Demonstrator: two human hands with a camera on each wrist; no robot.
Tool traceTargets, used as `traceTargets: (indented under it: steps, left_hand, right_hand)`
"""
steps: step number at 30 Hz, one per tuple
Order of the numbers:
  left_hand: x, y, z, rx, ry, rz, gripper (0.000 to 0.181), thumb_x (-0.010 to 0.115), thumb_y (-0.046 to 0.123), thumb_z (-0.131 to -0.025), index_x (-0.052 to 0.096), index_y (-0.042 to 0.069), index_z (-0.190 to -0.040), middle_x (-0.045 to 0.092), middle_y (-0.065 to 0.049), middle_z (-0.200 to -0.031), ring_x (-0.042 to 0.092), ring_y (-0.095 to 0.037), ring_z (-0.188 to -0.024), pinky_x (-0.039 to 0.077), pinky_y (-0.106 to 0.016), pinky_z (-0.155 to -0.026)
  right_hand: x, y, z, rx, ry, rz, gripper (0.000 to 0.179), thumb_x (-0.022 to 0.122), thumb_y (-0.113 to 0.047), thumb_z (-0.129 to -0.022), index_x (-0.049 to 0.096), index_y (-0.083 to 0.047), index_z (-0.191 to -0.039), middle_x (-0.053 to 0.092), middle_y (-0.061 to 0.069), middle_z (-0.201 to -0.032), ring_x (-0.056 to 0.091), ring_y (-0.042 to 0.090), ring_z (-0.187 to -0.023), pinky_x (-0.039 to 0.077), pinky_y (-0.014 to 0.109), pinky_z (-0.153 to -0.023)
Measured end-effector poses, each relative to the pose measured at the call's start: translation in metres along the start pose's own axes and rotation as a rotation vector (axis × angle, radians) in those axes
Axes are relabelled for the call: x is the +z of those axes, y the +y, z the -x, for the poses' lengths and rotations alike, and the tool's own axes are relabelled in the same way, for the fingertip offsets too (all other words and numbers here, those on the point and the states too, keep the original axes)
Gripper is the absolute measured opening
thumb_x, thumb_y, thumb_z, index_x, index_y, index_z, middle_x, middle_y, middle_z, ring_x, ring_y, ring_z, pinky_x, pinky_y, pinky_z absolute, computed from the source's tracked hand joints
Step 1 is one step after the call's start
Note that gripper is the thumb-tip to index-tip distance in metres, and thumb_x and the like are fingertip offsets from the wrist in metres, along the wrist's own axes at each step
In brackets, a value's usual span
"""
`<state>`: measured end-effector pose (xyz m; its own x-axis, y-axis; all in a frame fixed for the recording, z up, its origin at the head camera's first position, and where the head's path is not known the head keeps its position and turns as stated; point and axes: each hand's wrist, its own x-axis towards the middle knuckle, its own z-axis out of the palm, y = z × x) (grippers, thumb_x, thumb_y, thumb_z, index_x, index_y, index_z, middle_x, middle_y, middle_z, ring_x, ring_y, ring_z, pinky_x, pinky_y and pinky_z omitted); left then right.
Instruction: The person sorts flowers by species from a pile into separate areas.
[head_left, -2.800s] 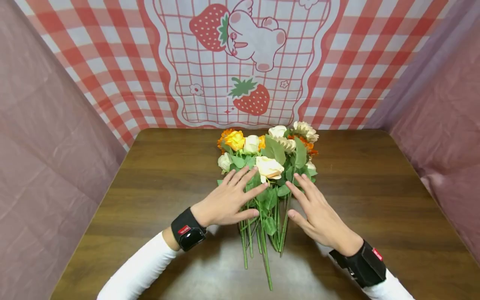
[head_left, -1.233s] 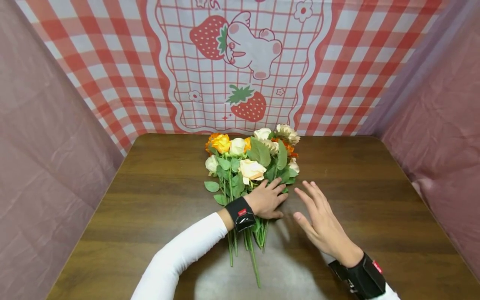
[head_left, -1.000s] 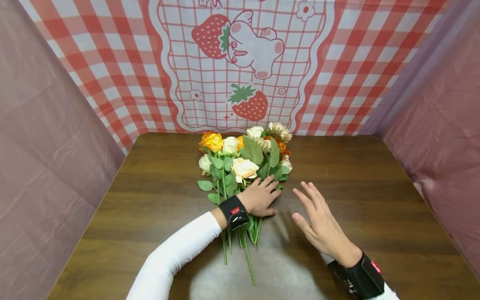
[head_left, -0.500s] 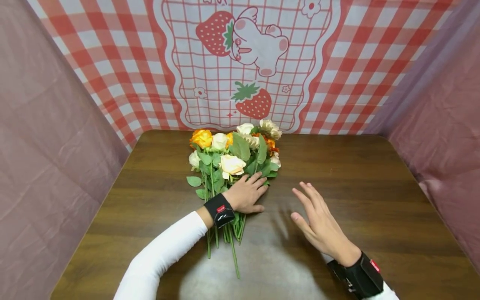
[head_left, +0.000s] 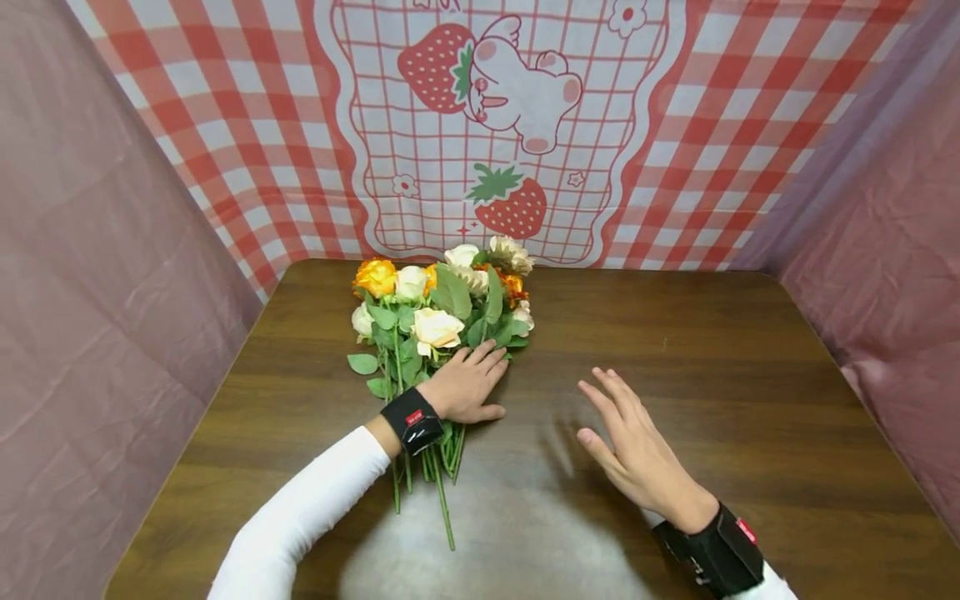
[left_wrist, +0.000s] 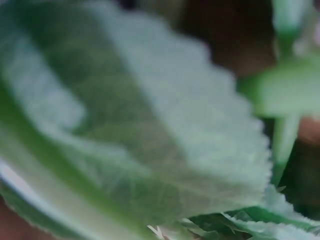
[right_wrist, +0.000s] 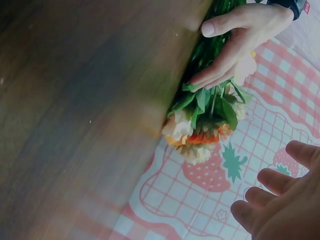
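A bunch of flowers (head_left: 452,292) lies on the table, left of the middle in the head view, with cream, white, yellow and orange heads at the back and green stems toward the front. My left hand (head_left: 465,387) rests across its stems and leaves, fingers extended and thumb apart. A large blurred leaf (left_wrist: 160,115) fills the left wrist view; no part of that hand shows there. Apart from the bunch, to its right, my right hand (head_left: 637,450) is held over the table with fingers spread and nothing in it. Both hands also show in the right wrist view.
The brown wooden table (head_left: 675,333) extends on both sides of the bunch. A red-and-white checked cloth (head_left: 720,125) with strawberry prints hangs along the back edge. Pink drapes (head_left: 127,275) flank both sides. Each wrist wears a black band (head_left: 412,419).
My left hand has crossed over to the bunch's right side and slid leftward, the flowers shifting left with it. The right hand has stayed nearly in place.
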<state>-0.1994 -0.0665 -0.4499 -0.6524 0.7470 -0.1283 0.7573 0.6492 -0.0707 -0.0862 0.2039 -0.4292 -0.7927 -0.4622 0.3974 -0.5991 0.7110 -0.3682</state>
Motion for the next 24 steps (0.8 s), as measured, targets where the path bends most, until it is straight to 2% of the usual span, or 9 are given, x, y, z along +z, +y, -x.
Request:
traceTargets:
  steps: [8,16,24]
  left_hand:
    - [0.008,-0.021,0.021,-0.030,0.023,0.022,0.082,0.041,0.063,-0.087,0.025,0.005,-0.143,0.022,-0.015,-0.151,0.007,-0.030,-0.136,0.024,-0.051,-0.106]
    - [0.014,-0.040,0.045,-0.069,0.039,0.032,0.082,0.039,0.064,-0.087,0.027,0.006,-0.142,0.023,-0.015,-0.151,0.007,-0.028,-0.136,0.025,-0.051,-0.106]
    - [0.019,-0.059,0.067,-0.079,0.072,0.056,0.079,0.043,0.060,-0.087,0.029,0.003,-0.141,0.026,-0.016,-0.149,0.009,-0.030,-0.136,0.024,-0.053,-0.105]
  right_hand:
    - [0.003,-0.002,-0.001,-0.011,-0.002,-0.003,0.062,0.056,-0.023,-0.090,0.027,-0.013,-0.143,0.024,0.022,-0.147,0.015,0.036,-0.133,0.024,0.063,-0.101]
    - [0.006,-0.002,-0.003,-0.012,-0.012,-0.007,0.061,0.056,-0.024,-0.090,0.028,-0.013,-0.143,0.024,0.021,-0.148,0.013,0.033,-0.135,0.024,0.063,-0.101]
    - [0.009,-0.001,-0.004,-0.011,-0.017,-0.010,0.061,0.056,-0.024,-0.090,0.027,-0.013,-0.143,0.022,0.019,-0.149,0.013,0.032,-0.135,0.024,0.062,-0.101]
